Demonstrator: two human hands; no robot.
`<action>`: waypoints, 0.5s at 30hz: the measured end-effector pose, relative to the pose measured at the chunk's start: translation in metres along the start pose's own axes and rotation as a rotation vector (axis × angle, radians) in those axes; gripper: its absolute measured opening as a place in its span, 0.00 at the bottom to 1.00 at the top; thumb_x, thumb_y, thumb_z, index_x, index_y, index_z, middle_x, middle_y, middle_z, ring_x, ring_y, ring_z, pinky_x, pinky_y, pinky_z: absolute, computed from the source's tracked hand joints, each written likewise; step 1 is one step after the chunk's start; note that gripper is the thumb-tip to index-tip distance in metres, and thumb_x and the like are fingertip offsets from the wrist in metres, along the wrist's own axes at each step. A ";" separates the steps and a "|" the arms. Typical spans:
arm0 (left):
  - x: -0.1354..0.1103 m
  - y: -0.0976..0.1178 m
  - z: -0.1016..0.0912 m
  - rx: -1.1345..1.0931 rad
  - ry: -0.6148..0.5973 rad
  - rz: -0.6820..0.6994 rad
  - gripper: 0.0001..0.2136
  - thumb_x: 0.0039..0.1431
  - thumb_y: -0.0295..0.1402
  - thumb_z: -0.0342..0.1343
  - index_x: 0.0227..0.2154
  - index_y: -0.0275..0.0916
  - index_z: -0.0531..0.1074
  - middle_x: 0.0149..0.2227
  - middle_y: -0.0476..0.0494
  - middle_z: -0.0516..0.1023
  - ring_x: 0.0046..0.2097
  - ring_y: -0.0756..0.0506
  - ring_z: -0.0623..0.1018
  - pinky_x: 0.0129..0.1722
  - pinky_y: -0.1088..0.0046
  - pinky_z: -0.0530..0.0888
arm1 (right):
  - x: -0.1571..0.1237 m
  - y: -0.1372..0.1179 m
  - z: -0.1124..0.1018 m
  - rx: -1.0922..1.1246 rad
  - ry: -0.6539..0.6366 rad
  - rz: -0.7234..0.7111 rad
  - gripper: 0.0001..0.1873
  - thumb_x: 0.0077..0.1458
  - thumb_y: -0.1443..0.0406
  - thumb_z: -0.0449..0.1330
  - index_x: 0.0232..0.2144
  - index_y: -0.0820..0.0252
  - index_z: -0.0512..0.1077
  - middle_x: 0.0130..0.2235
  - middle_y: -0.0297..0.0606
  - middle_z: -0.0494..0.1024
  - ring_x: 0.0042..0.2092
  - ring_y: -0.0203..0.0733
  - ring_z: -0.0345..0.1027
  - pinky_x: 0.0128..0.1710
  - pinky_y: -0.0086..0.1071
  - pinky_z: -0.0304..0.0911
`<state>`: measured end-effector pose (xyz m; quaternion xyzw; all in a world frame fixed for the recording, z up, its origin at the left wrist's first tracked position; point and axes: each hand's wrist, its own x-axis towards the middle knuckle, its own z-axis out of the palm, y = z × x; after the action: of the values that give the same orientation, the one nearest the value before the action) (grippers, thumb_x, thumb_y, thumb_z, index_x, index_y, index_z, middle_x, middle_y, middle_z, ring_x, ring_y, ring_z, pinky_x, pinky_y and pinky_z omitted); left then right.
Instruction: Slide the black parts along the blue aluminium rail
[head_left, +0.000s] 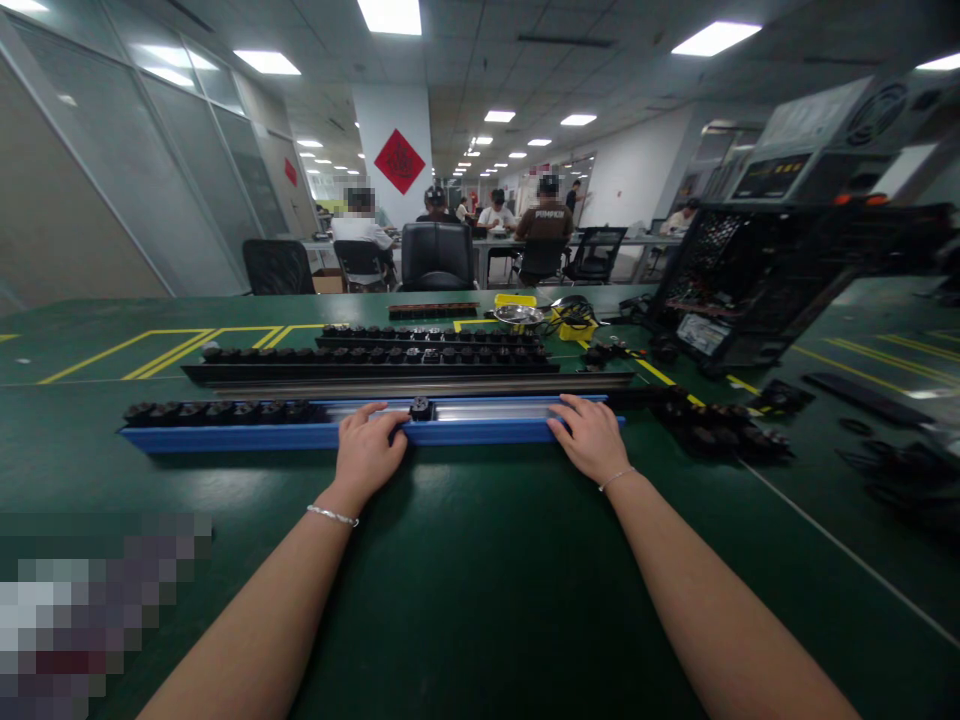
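Observation:
A long blue rail (487,431) with a silvery channel lies across the green table in front of me. My left hand (366,450) is closed over its middle, thumb and fingers curled across the channel. Just right of those fingertips sits a small black block (421,408) in the channel; whether they touch it I cannot tell. My right hand (594,438) grips the rail near its right end, thumb at the front wall and fingers over the far edge. A row of similar black blocks (221,412) fills the rail's left part.
Behind the rail lie black strips (375,372) carrying rows of black parts. An open computer case (720,280) stands at the right, near loose black parts (724,425). Yellow trays (576,328) with cables are farther back. People sit at desks beyond the chairs (437,255).

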<state>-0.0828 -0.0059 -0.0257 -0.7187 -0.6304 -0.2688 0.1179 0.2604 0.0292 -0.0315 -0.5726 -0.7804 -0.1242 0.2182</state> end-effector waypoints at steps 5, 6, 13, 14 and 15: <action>0.000 0.000 0.000 0.006 0.011 0.013 0.13 0.53 0.32 0.49 0.40 0.44 0.75 0.42 0.44 0.79 0.54 0.39 0.69 0.51 0.56 0.61 | 0.000 -0.001 -0.001 0.004 -0.002 0.006 0.23 0.61 0.54 0.43 0.46 0.56 0.72 0.54 0.45 0.70 0.52 0.49 0.62 0.54 0.49 0.50; 0.000 0.000 0.000 0.004 0.008 0.011 0.13 0.53 0.32 0.49 0.40 0.44 0.75 0.42 0.44 0.79 0.54 0.39 0.69 0.51 0.56 0.61 | 0.000 -0.002 0.000 0.000 -0.001 0.009 0.23 0.61 0.54 0.43 0.46 0.55 0.72 0.54 0.44 0.70 0.52 0.49 0.62 0.54 0.49 0.50; 0.001 0.002 0.000 -0.001 -0.007 0.006 0.14 0.53 0.32 0.48 0.40 0.44 0.75 0.43 0.44 0.79 0.54 0.39 0.68 0.51 0.56 0.62 | -0.001 -0.001 0.002 -0.017 -0.009 0.022 0.23 0.61 0.54 0.43 0.47 0.54 0.72 0.55 0.42 0.69 0.54 0.48 0.61 0.56 0.49 0.49; 0.001 0.002 0.000 -0.002 -0.009 0.006 0.14 0.53 0.32 0.48 0.40 0.45 0.75 0.43 0.44 0.79 0.54 0.39 0.68 0.51 0.56 0.62 | -0.001 -0.002 0.002 -0.017 -0.008 0.021 0.23 0.61 0.54 0.43 0.47 0.54 0.72 0.55 0.42 0.69 0.54 0.48 0.61 0.55 0.49 0.49; 0.001 0.003 0.000 -0.005 -0.013 0.005 0.14 0.53 0.32 0.49 0.40 0.45 0.75 0.43 0.45 0.79 0.54 0.39 0.68 0.51 0.56 0.62 | -0.001 -0.002 0.001 -0.018 -0.006 0.018 0.23 0.61 0.54 0.43 0.47 0.54 0.72 0.55 0.42 0.69 0.54 0.48 0.61 0.55 0.49 0.49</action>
<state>-0.0804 -0.0057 -0.0246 -0.7223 -0.6286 -0.2655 0.1126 0.2582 0.0283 -0.0331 -0.5820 -0.7747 -0.1272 0.2119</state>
